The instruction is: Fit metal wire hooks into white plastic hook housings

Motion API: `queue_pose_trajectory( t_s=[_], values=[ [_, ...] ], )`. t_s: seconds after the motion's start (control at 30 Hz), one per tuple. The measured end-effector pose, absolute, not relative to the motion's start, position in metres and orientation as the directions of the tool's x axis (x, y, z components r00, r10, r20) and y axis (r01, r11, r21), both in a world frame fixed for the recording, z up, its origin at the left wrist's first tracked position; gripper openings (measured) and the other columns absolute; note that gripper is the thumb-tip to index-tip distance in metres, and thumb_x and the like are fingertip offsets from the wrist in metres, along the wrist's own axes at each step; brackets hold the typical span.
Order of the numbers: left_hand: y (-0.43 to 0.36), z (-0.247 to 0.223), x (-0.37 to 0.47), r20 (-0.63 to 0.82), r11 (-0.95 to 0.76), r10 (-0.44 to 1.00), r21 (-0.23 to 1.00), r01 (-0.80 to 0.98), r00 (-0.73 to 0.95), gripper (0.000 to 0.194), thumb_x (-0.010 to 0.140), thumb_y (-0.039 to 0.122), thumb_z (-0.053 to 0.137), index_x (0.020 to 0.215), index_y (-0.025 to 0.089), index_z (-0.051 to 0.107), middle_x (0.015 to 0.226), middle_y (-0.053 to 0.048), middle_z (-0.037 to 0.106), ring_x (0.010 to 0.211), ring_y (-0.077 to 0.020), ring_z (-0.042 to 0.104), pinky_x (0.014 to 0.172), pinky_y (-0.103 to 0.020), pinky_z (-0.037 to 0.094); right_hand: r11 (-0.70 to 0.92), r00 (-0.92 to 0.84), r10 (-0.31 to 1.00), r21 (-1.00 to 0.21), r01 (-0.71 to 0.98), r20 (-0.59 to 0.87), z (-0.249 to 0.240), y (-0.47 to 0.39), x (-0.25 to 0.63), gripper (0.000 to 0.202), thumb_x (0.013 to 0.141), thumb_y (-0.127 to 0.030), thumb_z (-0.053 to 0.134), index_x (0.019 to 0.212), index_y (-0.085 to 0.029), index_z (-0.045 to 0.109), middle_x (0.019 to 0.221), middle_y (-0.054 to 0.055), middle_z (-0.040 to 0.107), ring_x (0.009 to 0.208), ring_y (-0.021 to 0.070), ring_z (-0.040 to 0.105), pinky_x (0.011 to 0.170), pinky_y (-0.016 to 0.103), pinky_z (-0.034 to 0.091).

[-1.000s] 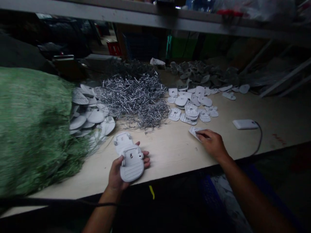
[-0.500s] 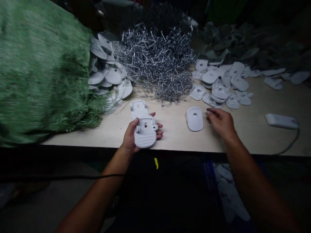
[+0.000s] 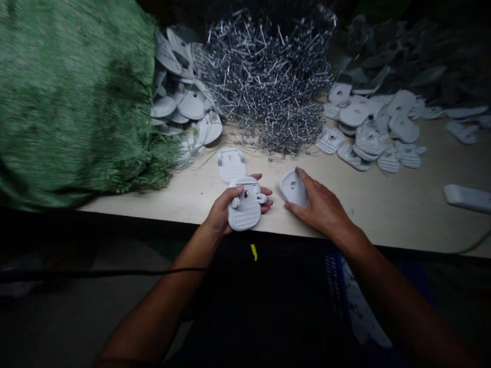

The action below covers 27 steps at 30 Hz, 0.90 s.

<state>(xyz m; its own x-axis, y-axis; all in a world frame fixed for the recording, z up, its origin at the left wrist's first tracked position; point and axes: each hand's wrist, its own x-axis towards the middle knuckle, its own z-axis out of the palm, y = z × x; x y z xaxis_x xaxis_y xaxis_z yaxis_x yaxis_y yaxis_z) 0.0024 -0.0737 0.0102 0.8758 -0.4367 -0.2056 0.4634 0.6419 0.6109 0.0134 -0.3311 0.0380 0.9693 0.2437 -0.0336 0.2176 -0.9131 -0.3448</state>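
Near the table's front edge, my left hand [image 3: 226, 207] holds a white ribbed plastic piece [image 3: 245, 217] with side lugs and a central hole, thumb on top and fingers beneath. Another white piece [image 3: 231, 166] lies on the table just behind it. To the right, my right hand [image 3: 322, 204] grips a smooth, rounded white cover [image 3: 294, 188] between thumb and fingers. The cover is tilted, with a small hole in its face, and stays apart from the piece in my left hand.
Metal springs or pins [image 3: 272, 76] form a big heap at the back. White pieces lie in piles on the left [image 3: 192, 105] and right [image 3: 355, 115]. A green woven sack [image 3: 76, 102] fills the left side. A white device [image 3: 466, 198] with a cable is far right.
My right hand has moved left and taken hold of the smooth cover, which is now tilted. The view has shifted, and my left hand still holds the ribbed piece.
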Motion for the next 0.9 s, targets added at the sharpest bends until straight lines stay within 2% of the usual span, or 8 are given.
queue_pose_trajectory(
  t_s=[0.17, 0.23, 0.3, 0.37, 0.43, 0.53, 0.67, 0.9],
  values=[
    [-0.073, 0.008, -0.001, -0.192, 0.667, -0.347, 0.637, 0.386, 0.918, 0.063, 0.087, 0.044, 0.066, 0.141, 0.015, 0.054, 0.118, -0.017, 0.076, 0.101, -0.0344, 0.077, 0.097, -0.053, 0.059, -0.919, 0.979, 0.191, -0.365, 0.152, -0.072, 0.044, -0.321, 0.018, 0.105, 0.081, -0.046, 0.085, 0.167, -0.016, 0.034, 0.15, 0.021, 0.055, 0.132, 0.046, 0.056, 0.11, 0.061, 0.048],
    [-0.074, 0.009, -0.002, -0.181, 0.674, -0.3, 0.654, 0.342, 0.937, 0.063, 0.088, 0.046, 0.067, 0.141, 0.015, 0.055, 0.116, -0.016, 0.077, 0.1, -0.0332, 0.077, 0.096, -0.051, 0.059, -0.874, 0.984, 0.163, -0.473, 0.109, -0.075, 0.044, -0.319, 0.019, 0.101, 0.079, -0.044, 0.087, 0.164, -0.016, 0.04, 0.147, 0.021, 0.057, 0.131, 0.046, 0.057, 0.111, 0.064, 0.047],
    [-0.075, 0.01, -0.003, -0.172, 0.674, -0.248, 0.676, 0.298, 0.953, 0.064, 0.088, 0.047, 0.069, 0.142, 0.016, 0.056, 0.114, -0.015, 0.077, 0.099, -0.0319, 0.077, 0.095, -0.049, 0.06, -0.703, 0.976, 0.179, -0.71, 0.038, -0.124, 0.046, -0.316, 0.017, 0.1, 0.078, -0.047, 0.088, 0.162, -0.019, 0.043, 0.145, 0.02, 0.059, 0.128, 0.0433, 0.06, 0.109, 0.063, 0.049],
    [-0.077, 0.011, -0.003, -0.164, 0.665, -0.207, 0.7, 0.261, 0.965, 0.064, 0.088, 0.047, 0.07, 0.143, 0.017, 0.056, 0.114, -0.013, 0.077, 0.099, -0.0309, 0.077, 0.094, -0.048, 0.06, -0.383, 0.939, 0.272, -0.919, -0.093, -0.208, 0.05, -0.311, 0.012, 0.101, 0.078, -0.051, 0.089, 0.162, -0.023, 0.041, 0.142, 0.018, 0.062, 0.123, 0.039, 0.065, 0.106, 0.059, 0.053],
    [-0.078, 0.011, -0.003, -0.154, 0.65, -0.176, 0.724, 0.233, 0.972, 0.064, 0.088, 0.048, 0.071, 0.143, 0.018, 0.056, 0.114, -0.013, 0.076, 0.1, -0.0301, 0.076, 0.095, -0.048, 0.06, -0.088, 0.891, 0.383, -0.97, -0.226, -0.243, 0.055, -0.303, 0.005, 0.101, 0.078, -0.049, 0.091, 0.161, -0.024, 0.039, 0.139, 0.016, 0.065, 0.122, 0.0358, 0.067, 0.107, 0.057, 0.053],
    [-0.08, 0.009, -0.003, -0.127, 0.63, -0.142, 0.754, 0.188, 0.982, 0.061, 0.09, 0.048, 0.071, 0.141, 0.018, 0.058, 0.115, -0.012, 0.076, 0.102, -0.0288, 0.075, 0.097, -0.048, 0.059, 0.098, 0.88, 0.42, -0.952, -0.288, -0.223, 0.061, -0.292, -0.006, 0.098, 0.075, -0.042, 0.095, 0.157, -0.025, 0.043, 0.143, 0.014, 0.063, 0.128, 0.0341, 0.063, 0.114, 0.055, 0.048],
    [-0.081, 0.009, -0.003, -0.09, 0.603, -0.125, 0.784, 0.147, 0.988, 0.058, 0.092, 0.047, 0.07, 0.141, 0.019, 0.059, 0.116, -0.012, 0.075, 0.1, -0.0277, 0.074, 0.094, -0.045, 0.06, 0.118, 0.896, 0.389, -0.954, -0.277, -0.212, 0.063, -0.286, -0.013, 0.099, 0.074, -0.041, 0.096, 0.156, -0.025, 0.043, 0.144, 0.014, 0.061, 0.13, 0.0347, 0.062, 0.115, 0.055, 0.047],
    [-0.085, 0.013, -0.006, -0.094, 0.566, -0.101, 0.813, 0.134, 0.99, 0.055, 0.093, 0.047, 0.068, 0.141, 0.02, 0.059, 0.117, -0.011, 0.076, 0.099, -0.0278, 0.075, 0.094, -0.044, 0.058, 0.001, 0.902, 0.383, -0.976, -0.217, -0.2, 0.063, -0.288, -0.011, 0.099, 0.079, -0.057, 0.089, 0.159, -0.026, 0.04, 0.146, 0.014, 0.061, 0.13, 0.0364, 0.062, 0.113, 0.059, 0.049]
  ],
)
